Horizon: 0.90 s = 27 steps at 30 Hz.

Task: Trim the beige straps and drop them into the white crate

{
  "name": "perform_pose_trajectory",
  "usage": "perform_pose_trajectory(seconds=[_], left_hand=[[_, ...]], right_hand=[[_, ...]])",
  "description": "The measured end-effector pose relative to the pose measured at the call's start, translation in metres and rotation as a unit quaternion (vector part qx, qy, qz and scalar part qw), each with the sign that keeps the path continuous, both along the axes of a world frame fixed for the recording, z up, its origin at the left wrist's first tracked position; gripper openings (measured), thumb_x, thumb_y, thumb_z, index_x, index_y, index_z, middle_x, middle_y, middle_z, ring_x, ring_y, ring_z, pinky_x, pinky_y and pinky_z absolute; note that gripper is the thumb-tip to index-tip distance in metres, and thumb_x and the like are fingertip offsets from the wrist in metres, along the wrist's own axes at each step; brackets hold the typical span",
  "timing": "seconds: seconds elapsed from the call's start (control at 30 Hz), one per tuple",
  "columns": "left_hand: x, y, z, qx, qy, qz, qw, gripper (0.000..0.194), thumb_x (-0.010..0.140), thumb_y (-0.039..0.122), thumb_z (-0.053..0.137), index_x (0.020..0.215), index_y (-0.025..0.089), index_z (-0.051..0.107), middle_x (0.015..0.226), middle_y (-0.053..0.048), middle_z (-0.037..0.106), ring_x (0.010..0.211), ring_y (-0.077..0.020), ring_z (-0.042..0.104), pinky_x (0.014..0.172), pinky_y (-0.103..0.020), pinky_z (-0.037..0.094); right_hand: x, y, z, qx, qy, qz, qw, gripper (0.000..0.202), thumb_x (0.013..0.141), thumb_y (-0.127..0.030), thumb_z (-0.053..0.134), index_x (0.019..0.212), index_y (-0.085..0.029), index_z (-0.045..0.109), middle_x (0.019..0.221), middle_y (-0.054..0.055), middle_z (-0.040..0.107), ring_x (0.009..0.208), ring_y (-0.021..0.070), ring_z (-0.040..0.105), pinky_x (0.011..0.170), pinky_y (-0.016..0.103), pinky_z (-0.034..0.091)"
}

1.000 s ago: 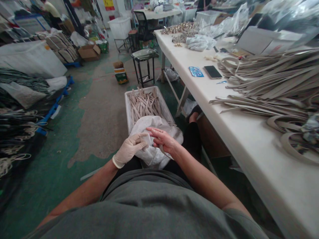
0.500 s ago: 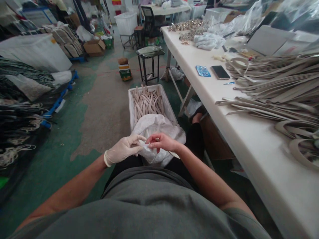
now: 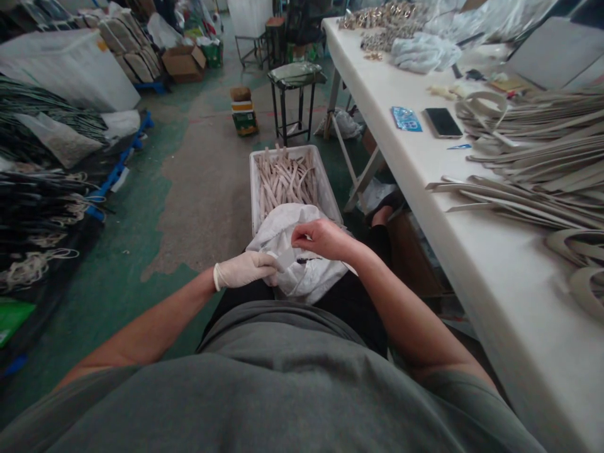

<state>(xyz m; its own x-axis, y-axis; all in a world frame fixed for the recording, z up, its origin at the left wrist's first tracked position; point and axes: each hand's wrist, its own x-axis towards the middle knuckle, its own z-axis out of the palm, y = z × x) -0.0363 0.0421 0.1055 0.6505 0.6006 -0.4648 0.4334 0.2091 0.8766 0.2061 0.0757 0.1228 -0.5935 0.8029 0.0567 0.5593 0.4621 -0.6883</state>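
Head view, the only one. Gloved left hand (image 3: 243, 270) low over the lap, thumb and fingers closed on the near-left edge of a flat pale piece (image 3: 285, 258), thin, paper- or film-like; exact material can't be told. The piece sits over a white bag (image 3: 314, 283) bunched between the thighs. Bare right hand (image 3: 325, 239) a little farther and to the right, above the bag, apart from the left; thumb and index drawn together in a loose ring, fingertips turned toward the piece. Whether something tiny is pinched there: can't tell. Small dark patch in the bag's folds beneath it, unclear.

Judged step: fine two-handed work on the piece, left steadying, right working with fingertips. Any next move seems to call for a steady left grip and careful fingertip aim, the piece being thin and the bag below soft and yielding.

Far side of the bag, just behind it: white bin (image 3: 329, 192) filled with short pale strips (image 3: 285, 182). To the right, the counter (image 3: 500, 283): long grey straps (image 3: 533, 157) heaped along its right, a phone (image 3: 442, 123) and a blue packet (image 3: 406, 119) just left of them. Farther off, beyond the bin, a stool (image 3: 296, 74).
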Motion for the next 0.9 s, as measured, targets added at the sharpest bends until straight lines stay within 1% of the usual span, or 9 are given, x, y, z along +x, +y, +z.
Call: perform_pose_trajectory(seconds=[0.3, 0.37, 0.43, 0.47, 0.53, 0.6, 0.63, 0.73, 0.9], left_hand=[[0.003, 0.009, 0.004, 0.056, 0.087, -0.088, 0.991, 0.019, 0.078, 0.032, 0.067, 0.068, 0.019, 0.076, 0.066, -0.002, 0.073, 0.066, -0.0156, 0.067, 0.067, -0.024, 0.053], [-0.008, 0.024, 0.018, 0.025, 0.045, -0.040, 0.998, 0.019, 0.076, 0.034, 0.070, 0.070, 0.016, 0.076, 0.069, -0.004, 0.074, 0.067, -0.0183, 0.068, 0.070, -0.029, 0.055], [-0.034, 0.047, 0.043, 0.069, -0.017, 0.122, 0.990, 0.020, 0.076, 0.035, 0.070, 0.071, 0.015, 0.074, 0.071, -0.004, 0.074, 0.072, -0.0197, 0.070, 0.075, -0.034, 0.056], [-0.053, 0.060, 0.059, 0.128, -0.054, 0.234, 0.962, 0.020, 0.079, 0.033, 0.068, 0.072, 0.015, 0.072, 0.072, -0.002, 0.073, 0.078, -0.0194, 0.070, 0.079, -0.035, 0.056], [-0.096, 0.084, 0.090, 0.246, -0.146, 0.456, 0.843, 0.028, 0.093, 0.030, 0.047, 0.081, 0.020, 0.070, 0.082, 0.008, 0.073, 0.111, -0.0156, 0.065, 0.090, -0.032, 0.050], [-0.134, 0.098, 0.113, 0.319, -0.226, 0.547, 0.740, 0.042, 0.100, 0.029, 0.027, 0.095, 0.025, 0.068, 0.098, 0.019, 0.071, 0.140, -0.0072, 0.037, 0.097, -0.027, 0.042], [-0.146, 0.100, 0.118, 0.314, -0.256, 0.567, 0.717, 0.038, 0.101, 0.033, 0.030, 0.096, 0.028, 0.067, 0.102, 0.024, 0.070, 0.144, -0.0046, 0.028, 0.099, -0.024, 0.041], [-0.139, 0.087, 0.097, 0.222, -0.290, 0.593, 0.718, 0.020, 0.094, 0.047, 0.052, 0.086, 0.032, 0.064, 0.102, 0.026, 0.072, 0.143, -0.0038, 0.032, 0.098, -0.020, 0.046], [-0.022, 0.029, 0.002, -0.057, -0.237, 0.469, 0.849, 0.031, 0.072, 0.048, 0.078, 0.069, 0.022, 0.061, 0.100, 0.002, 0.076, 0.110, -0.0240, 0.065, 0.091, -0.040, 0.055]], right_hand=[[-0.006, 0.006, -0.011, -0.049, 0.081, -0.018, 0.995, 0.009, 0.081, -0.022, 0.066, 0.075, -0.017, 0.072, 0.064, -0.002, 0.064, 0.060, 0.0094, 0.052, 0.057, 0.022, 0.036], [-0.008, 0.007, -0.020, -0.099, 0.164, -0.073, 0.979, 0.013, 0.082, -0.028, 0.063, 0.080, -0.018, 0.072, 0.071, 0.000, 0.067, 0.063, 0.0112, 0.056, 0.054, 0.021, 0.040], [-0.007, 0.008, -0.029, -0.151, 0.263, -0.145, 0.942, 0.021, 0.085, -0.034, 0.059, 0.092, -0.019, 0.071, 0.083, 0.003, 0.071, 0.070, 0.0137, 0.060, 0.050, 0.020, 0.044], [-0.005, 0.008, -0.032, -0.170, 0.307, -0.181, 0.919, 0.025, 0.086, -0.036, 0.057, 0.099, -0.020, 0.070, 0.090, 0.003, 0.072, 0.070, 0.0136, 0.060, 0.049, 0.020, 0.046], [0.000, 0.007, -0.037, -0.194, 0.374, -0.228, 0.878, 0.031, 0.087, -0.038, 0.056, 0.110, -0.022, 0.067, 0.101, 0.004, 0.073, 0.061, 0.0094, 0.054, 0.051, 0.021, 0.050], [0.005, 0.006, -0.038, -0.208, 0.427, -0.250, 0.844, 0.034, 0.087, -0.039, 0.056, 0.117, -0.024, 0.064, 0.108, 0.003, 0.072, 0.049, 0.0043, 0.044, 0.056, 0.024, 0.054], [0.006, 0.005, -0.037, -0.217, 0.449, -0.252, 0.829, 0.035, 0.088, -0.039, 0.057, 0.119, -0.025, 0.063, 0.111, 0.003, 0.072, 0.047, 0.0030, 0.043, 0.060, 0.025, 0.055], [0.003, 0.005, -0.029, -0.248, 0.500, -0.234, 0.796, 0.037, 0.087, -0.041, 0.061, 0.121, -0.026, 0.061, 0.116, 0.004, 0.071, 0.060, 0.0063, 0.059, 0.076, 0.030, 0.057], [-0.024, 0.010, -0.014, -0.298, 0.516, -0.117, 0.795, 0.043, 0.088, -0.048, 0.062, 0.125, -0.026, 0.061, 0.131, 0.007, 0.065, 0.112, 0.0207, 0.065, 0.100, 0.041, 0.049]])
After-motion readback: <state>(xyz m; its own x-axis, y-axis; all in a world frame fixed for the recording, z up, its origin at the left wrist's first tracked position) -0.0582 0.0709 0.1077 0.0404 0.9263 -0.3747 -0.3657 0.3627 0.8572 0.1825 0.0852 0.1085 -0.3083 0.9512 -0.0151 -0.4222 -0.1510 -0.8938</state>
